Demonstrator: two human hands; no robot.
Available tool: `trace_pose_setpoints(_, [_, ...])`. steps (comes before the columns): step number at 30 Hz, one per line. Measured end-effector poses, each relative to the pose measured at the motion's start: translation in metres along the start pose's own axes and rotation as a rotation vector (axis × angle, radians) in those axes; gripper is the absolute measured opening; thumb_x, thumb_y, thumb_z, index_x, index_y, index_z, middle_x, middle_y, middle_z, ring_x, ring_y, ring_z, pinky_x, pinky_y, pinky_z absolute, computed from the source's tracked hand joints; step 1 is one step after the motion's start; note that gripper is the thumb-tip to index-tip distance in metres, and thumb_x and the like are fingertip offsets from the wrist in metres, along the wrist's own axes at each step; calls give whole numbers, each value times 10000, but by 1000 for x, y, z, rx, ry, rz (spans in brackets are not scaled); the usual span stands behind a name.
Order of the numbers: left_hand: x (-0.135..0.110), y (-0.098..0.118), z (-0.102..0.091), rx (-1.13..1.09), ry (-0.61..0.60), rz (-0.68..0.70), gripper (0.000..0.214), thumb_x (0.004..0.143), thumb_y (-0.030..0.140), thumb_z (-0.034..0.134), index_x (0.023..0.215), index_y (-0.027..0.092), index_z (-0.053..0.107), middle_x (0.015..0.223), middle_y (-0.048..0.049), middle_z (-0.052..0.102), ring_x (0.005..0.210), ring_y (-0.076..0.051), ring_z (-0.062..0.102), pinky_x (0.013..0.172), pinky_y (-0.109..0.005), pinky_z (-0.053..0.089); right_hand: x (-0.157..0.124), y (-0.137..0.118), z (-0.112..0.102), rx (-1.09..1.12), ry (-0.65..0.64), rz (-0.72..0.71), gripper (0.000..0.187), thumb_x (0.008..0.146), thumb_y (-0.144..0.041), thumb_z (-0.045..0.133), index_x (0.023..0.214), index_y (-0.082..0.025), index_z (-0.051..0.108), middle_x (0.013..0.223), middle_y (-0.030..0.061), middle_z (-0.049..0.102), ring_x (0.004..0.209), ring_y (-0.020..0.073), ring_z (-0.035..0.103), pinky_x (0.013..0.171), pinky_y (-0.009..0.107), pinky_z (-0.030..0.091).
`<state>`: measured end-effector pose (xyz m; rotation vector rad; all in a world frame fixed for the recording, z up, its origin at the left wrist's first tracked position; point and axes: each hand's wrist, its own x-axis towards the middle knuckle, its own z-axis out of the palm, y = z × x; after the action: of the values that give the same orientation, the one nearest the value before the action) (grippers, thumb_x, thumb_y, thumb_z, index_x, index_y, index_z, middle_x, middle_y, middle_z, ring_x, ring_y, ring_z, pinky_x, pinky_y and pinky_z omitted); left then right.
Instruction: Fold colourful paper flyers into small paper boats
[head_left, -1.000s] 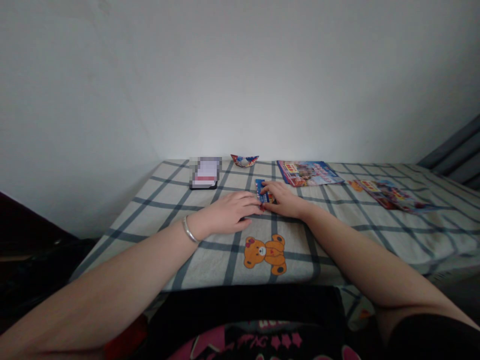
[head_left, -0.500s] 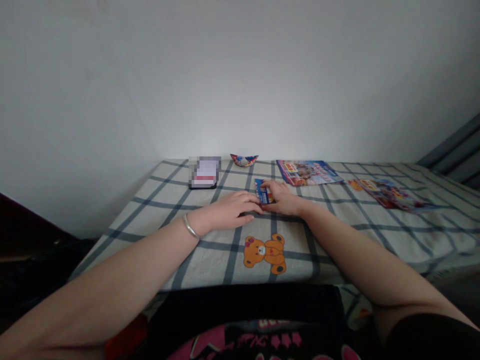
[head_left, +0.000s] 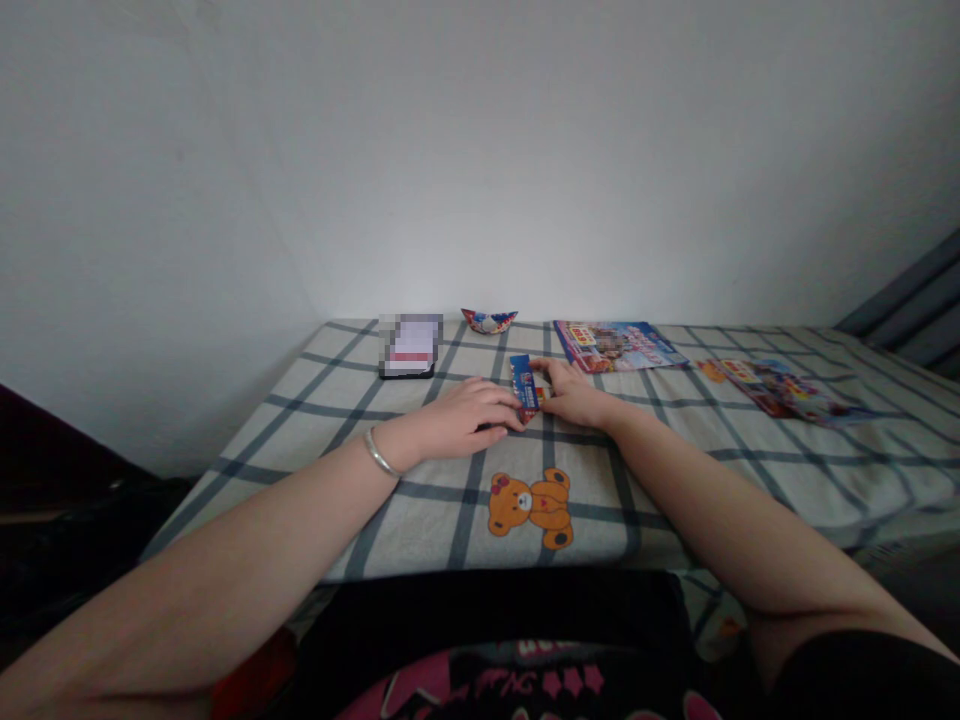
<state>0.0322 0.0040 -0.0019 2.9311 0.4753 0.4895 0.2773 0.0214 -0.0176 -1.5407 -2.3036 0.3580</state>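
Observation:
Between my two hands is a small piece of folded printed paper point(head_left: 527, 385), mostly blue with some red and yellow, at the middle of the cloth. The fingertips of my left hand point(head_left: 480, 412), which wears a silver bangle on its wrist, grip its lower left edge. On its right side, my right hand point(head_left: 574, 393) holds it with thumb and fingers bent around the edge. Some of the paper is hidden by my fingers. Behind it, near the wall, stands a boat-shaped folded paper point(head_left: 489, 321).
A checked cloth with a printed bear point(head_left: 529, 508) covers the surface. Back left lies a phone point(head_left: 411, 346) with a blurred screen. Two printed leaflets lie on the right, a nearer-centre leaflet point(head_left: 619, 346) and a farther-right leaflet point(head_left: 795, 390). A wall rises behind.
My right fingers have drawn back to the right off the paper's top, showing more of its blue face. My left hand has barely moved.

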Motion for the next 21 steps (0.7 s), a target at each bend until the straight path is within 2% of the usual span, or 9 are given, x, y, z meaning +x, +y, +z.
trace_pose_setpoints(3, [-1, 1, -2, -11, -17, -18, 222, 956, 225, 489, 1074, 271, 671, 1287, -37, 621, 1227, -212, 524, 1087, -450, 328, 1, 3, 2, 9, 29, -8, 595, 780, -262, 642, 1344, -186, 468, 1385, 139, 538, 1321, 293, 473, 1148, 507, 294])
trace_pose_setpoints(7, [-3, 1, -2, -10, -20, -43, 226, 968, 239, 482, 1097, 274, 663, 1308, -43, 614, 1261, -210, 510, 1110, -459, 308, -1, 5, 2, -15, 51, -60, 539, 806, -252, 603, 1328, -199, 480, 1388, 129, 547, 1333, 291, 466, 1169, 564, 227])
trace_pose_setpoints(12, [-6, 0, 1, 12, 4, -17, 210, 967, 252, 494, 1115, 263, 642, 1300, -50, 614, 1254, -209, 516, 1128, -461, 288, -7, 2, -3, -47, 24, -114, 582, 796, -222, 603, 1360, -196, 461, 1413, 133, 530, 1350, 302, 445, 1175, 601, 166])
trace_pose_setpoints(18, [-8, 2, 2, 0, 36, -37, 271, 953, 270, 529, 1214, 210, 568, 1261, -78, 620, 1228, -219, 523, 1099, -424, 361, -9, -3, -4, -48, 14, -241, 541, 838, -365, 636, 1329, -184, 496, 1378, 135, 556, 1303, 298, 484, 1138, 567, 271])
trace_pose_setpoints(21, [-9, 3, 4, 42, 43, -89, 292, 948, 278, 532, 1231, 216, 572, 1376, -103, 539, 1286, -244, 479, 1103, -439, 368, -7, -3, -2, -51, 30, -250, 540, 841, -393, 651, 1313, -167, 522, 1351, 139, 578, 1272, 297, 513, 1105, 520, 346])
